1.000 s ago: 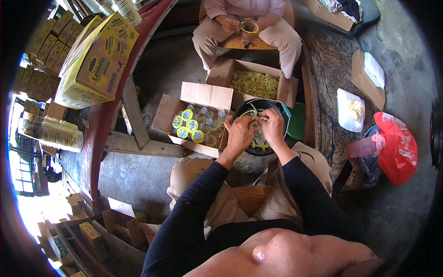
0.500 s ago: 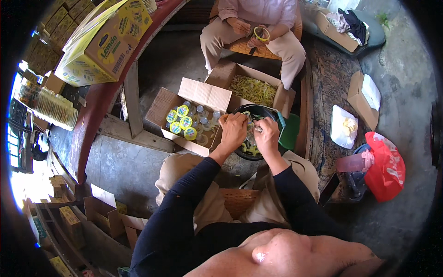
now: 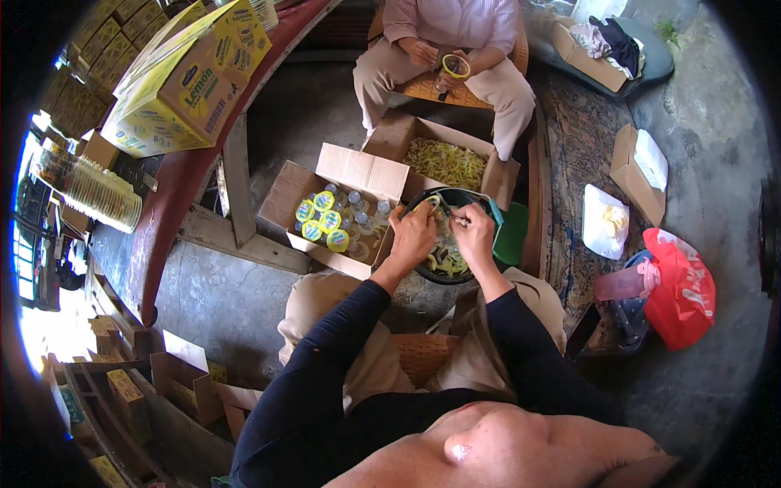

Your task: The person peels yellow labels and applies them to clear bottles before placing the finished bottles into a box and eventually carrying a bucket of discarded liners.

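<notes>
Over a black bucket (image 3: 446,280) between my knees, my left hand (image 3: 413,241) is closed around a clear plastic container (image 3: 443,221), partly hidden by the fingers, with a bit of yellow at its far end. My right hand (image 3: 475,237) is pinched close beside it; what its fingers hold is too small to make out. Yellow-green scraps (image 3: 447,261) lie inside the bucket. To the left, an open cardboard box (image 3: 281,191) holds several clear plastic bottles (image 3: 363,221) and several pieces with round yellow labels (image 3: 329,221).
Opposite, a seated person (image 3: 455,28) holds a clear yellow-rimmed container (image 3: 455,67). Before them stands a box of yellow-green shreds (image 3: 446,163). A green container (image 3: 511,234) adjoins the bucket. On the right are a white package (image 3: 605,221) and red bag (image 3: 682,289); yellow cartons (image 3: 191,85) stand upper left.
My hands have shifted slightly at the bucket, the right one turning a little, and more of the clear container shows between them. The person opposite has tilted their container.
</notes>
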